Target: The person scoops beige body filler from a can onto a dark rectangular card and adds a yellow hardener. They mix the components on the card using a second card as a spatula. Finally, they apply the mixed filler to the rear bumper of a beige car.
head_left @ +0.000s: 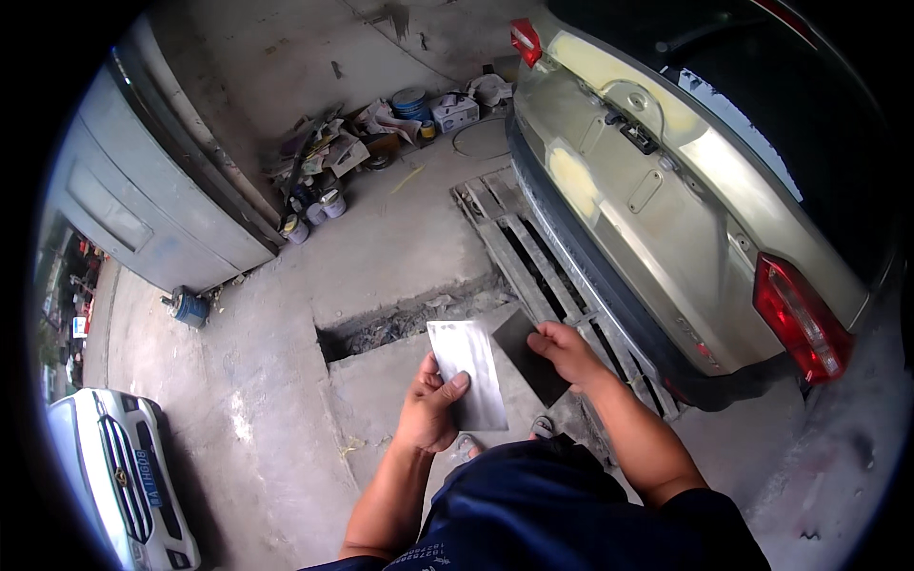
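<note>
Pale sheet (479, 366) stands in the left hand (434, 414), gripped along its left edge, thumb on its face. The right hand (569, 357) pinches a dark sheet (529, 366) by its right edge, thumb on top. Side by side, the sheets are held above the floor (248, 362), in front of the wearer's body; whether they touch, I cannot tell. Beyond them is a rubble-strewn pit (409, 328). A slatted pallet (505, 221) lies along the bumper of a gold car (633, 205) with pale yellow patches on its tailgate. Clutter (345, 152) and a blue bucket (410, 103) line the floor's far edge; a white car (100, 428) fills its near left corner.
</note>
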The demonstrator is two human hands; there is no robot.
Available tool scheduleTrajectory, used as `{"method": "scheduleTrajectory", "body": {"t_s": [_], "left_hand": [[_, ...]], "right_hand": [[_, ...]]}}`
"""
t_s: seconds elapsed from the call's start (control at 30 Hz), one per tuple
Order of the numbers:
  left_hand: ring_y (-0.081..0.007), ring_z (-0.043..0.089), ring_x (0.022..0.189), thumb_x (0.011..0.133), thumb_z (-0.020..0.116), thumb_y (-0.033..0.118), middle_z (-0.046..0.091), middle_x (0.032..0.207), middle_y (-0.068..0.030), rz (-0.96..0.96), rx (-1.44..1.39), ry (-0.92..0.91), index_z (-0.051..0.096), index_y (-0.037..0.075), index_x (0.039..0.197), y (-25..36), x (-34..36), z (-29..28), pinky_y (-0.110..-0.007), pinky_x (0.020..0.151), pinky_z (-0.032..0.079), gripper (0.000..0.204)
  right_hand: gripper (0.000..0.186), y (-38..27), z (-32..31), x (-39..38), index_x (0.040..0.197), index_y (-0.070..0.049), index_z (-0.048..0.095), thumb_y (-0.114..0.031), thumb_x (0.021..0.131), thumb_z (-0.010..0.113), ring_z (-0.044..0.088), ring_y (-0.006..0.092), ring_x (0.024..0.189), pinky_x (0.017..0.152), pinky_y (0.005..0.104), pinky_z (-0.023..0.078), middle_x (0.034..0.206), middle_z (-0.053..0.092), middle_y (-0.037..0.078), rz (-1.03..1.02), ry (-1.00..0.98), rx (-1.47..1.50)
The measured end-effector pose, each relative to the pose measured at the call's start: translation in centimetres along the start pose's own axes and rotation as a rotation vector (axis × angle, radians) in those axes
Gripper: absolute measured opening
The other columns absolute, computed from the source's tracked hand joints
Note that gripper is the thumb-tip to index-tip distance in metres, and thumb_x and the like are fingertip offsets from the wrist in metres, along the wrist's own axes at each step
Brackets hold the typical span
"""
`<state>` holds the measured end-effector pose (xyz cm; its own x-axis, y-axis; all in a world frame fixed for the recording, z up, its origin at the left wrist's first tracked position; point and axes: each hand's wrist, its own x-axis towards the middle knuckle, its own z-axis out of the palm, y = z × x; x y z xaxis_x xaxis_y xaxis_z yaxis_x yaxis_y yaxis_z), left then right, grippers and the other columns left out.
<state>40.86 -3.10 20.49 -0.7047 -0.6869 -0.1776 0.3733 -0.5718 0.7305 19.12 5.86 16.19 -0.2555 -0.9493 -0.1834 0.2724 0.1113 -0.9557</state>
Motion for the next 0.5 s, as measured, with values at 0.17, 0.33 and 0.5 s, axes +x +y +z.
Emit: {"method": "scheduleTrajectory", "body": {"t_s": [0.17, 0.33, 0.5], "left_hand": [[-0.0137, 0.055, 0.101, 0.091, 0.055, 0.002, 0.058, 0.11, -0.0076, 0.381, 0.229, 0.205, 0.044, 0.003, 0.119, -0.2, 0.5, -2.4, -0.03, 0.089, 0.045, 0.03], [-0.0111, 0.053, 0.1, 0.093, 0.053, 0.004, 0.058, 0.109, -0.0078, 0.38, 0.819, 0.106, 0.045, 0.001, 0.117, -1.2, -0.7, -4.5, -0.027, 0.087, 0.043, 0.026], [-0.0143, 0.056, 0.098, 0.09, 0.055, 0.0, 0.059, 0.109, -0.0087, 0.277, 0.399, 0.235, 0.045, 0.001, 0.117, -0.4, -0.9, -4.9, -0.03, 0.087, 0.045, 0.029]], "right_hand": [[0.022, 1.8, 1.3, -2.1, 0.09, -0.004, 0.057, -0.025, 0.092, 0.061, 0.049, 0.0041, 0.068, 0.061, 0.0204, 0.042, 0.077, 0.057, -0.002, -0.139, -0.098, -0.415], [0.024, -1.6, 2.4, 2.7, 0.093, -0.002, 0.056, -0.025, 0.092, 0.061, 0.044, 0.0033, 0.068, 0.061, 0.021, 0.039, 0.077, 0.055, -0.003, -0.248, 0.213, -0.279], [0.028, -1.2, 2.7, 1.3, 0.113, 0.0, 0.048, -0.012, 0.091, 0.059, 0.054, 0.0063, 0.084, 0.075, 0.0223, 0.045, 0.095, 0.06, 0.004, -0.249, 0.092, -0.155]]}}
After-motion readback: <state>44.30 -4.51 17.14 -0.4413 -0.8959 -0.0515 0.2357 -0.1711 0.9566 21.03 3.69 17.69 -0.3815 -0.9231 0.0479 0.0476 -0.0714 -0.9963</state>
